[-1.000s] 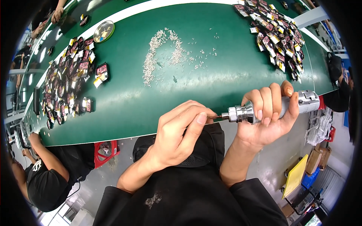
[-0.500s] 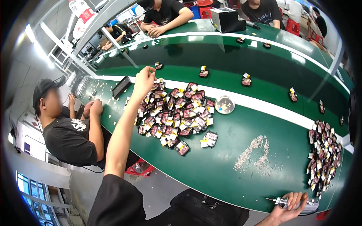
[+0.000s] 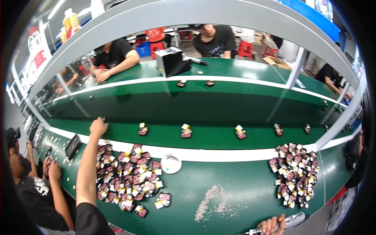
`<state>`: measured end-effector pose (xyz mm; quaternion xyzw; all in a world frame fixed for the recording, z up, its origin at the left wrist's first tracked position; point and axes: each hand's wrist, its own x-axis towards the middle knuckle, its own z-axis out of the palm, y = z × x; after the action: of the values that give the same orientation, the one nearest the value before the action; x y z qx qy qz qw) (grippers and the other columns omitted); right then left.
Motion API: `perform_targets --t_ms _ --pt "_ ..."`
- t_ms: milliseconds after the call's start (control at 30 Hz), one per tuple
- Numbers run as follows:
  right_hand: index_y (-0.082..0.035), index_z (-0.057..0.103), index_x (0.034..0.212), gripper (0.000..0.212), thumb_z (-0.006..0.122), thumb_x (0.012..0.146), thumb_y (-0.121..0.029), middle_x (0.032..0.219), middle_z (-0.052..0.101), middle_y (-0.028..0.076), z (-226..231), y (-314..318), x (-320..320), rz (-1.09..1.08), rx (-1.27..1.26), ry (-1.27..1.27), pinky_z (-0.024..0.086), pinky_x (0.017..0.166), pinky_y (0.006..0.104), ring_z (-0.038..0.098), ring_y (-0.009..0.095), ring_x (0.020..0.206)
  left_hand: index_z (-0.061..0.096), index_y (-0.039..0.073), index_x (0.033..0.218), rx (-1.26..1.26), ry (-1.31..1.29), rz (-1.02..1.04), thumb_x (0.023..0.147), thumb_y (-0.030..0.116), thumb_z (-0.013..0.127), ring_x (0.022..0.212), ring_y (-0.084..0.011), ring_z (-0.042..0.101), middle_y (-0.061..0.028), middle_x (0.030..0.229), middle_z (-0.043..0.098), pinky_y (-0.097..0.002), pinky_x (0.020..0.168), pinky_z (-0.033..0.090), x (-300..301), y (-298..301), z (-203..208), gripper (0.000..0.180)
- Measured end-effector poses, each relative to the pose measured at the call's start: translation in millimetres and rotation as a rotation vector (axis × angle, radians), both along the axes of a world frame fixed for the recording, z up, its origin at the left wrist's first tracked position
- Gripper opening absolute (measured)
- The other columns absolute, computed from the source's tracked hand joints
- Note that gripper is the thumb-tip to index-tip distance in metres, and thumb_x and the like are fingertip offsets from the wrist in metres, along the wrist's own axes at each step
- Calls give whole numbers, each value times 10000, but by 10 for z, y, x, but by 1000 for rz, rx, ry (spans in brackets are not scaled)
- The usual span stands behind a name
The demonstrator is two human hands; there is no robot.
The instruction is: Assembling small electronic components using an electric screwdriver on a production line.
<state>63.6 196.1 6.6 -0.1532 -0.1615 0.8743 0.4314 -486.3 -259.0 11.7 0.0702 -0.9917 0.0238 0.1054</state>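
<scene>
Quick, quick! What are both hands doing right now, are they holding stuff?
Left hand: out over the green strip, fingers partly curled; can't tell if it holds anything.
Right hand: closed around the silver screwdriver.

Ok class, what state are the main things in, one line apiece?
Driver: held; running or not, unclear
Right hand: closed around it
Left hand: outstretched; grip unclear
Left pile: heaped, overlapping
Right pile: heaped, overlapping
Lone unit: lying loose
Pale pieces: loose, scattered
Dish: uncovered, small items inside
Far units: spaced apart
</scene>
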Motion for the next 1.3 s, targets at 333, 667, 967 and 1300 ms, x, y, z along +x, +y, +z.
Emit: perform_targets --t_ms 333,667,967,1300 --pt "-89 486 850 129 503 901 -206 469 338 -24 -104 80 -4 20 0 18 358 431 262 344 89 378 592 -42 1079 256 252 -578 823 35 540 914 -346 577 -200 976 601 -402 806 462 -196 -91 -63 272" --pt "-95 523 854 112 519 895 -199 484 327 -21 -99 65 50 7 32 15 342 479 268 334 99 408 582 -57 1078 330 14 -1657 680 8 636 998 -368 541 -204 1129 558 -416 834 498 3338 2883 674 407" --pt "-93 518 851 124 497 906 -202 487 350 -20 -12 -109 561 92 -10 49 357 485 269 342 105 409 580 -81 1091 364 -132 -1905 739 58 623 1052 -320 534 -210 1189 553 -361 828 519 4384 3699 203 381" --pt "-85 523 903 95 462 918 -156 508 373 4 -133 -137 783 161 -50 112 343 502 275 348 117 420 611 -43 987 261 -299 -1865 759 49 601 959 -263 566 -135 1096 598 -334 723 544 4445 3842 291 246"
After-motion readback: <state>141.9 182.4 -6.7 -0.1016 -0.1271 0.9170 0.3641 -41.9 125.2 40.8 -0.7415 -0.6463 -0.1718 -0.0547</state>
